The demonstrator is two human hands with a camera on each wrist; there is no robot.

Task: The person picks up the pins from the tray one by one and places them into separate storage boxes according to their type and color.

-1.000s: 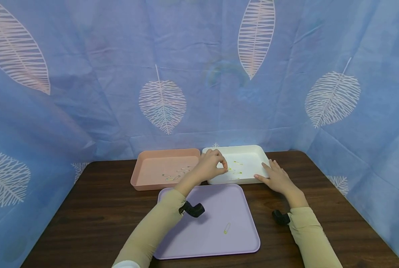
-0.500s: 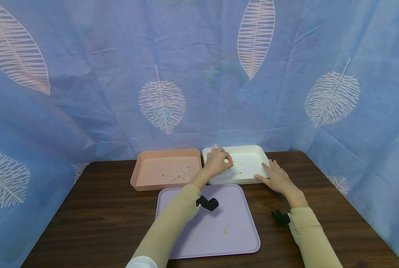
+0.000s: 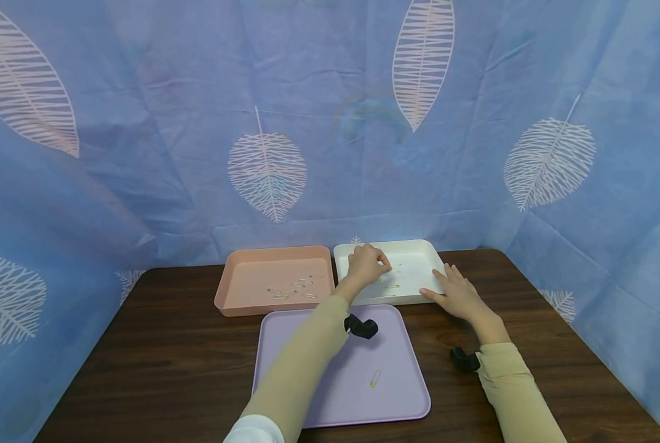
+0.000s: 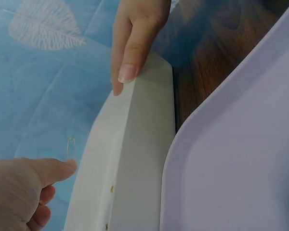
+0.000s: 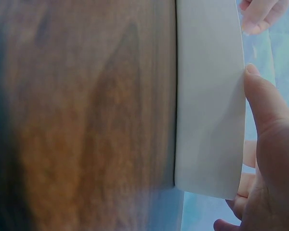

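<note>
My left hand [image 3: 366,264] is above the white tray [image 3: 415,249]. In the left wrist view its thumb and forefinger pinch a thin safety pin [image 4: 71,147], which stands up from the fingertips. Several yellowish safety pins [image 3: 393,286] lie in the white tray below, some hidden by the hand. At that tray's right front corner my right hand [image 3: 461,293] rests with spread fingers, its thumb touching the near rim. A further yellow safety pin [image 3: 375,378] lies on the lilac tray [image 3: 396,406] in front.
Left of the white tray stands a pink tray [image 3: 252,271] with several silvery safety pins [image 3: 291,295]. All trays are on a dark wooden table [image 3: 158,357]. A blue leaf-print cloth [image 3: 330,172] hangs behind and at the sides.
My left hand has moved right and slightly away over the white tray, uncovering more of the pink tray's pins. The right hand has stayed at the tray corner.
</note>
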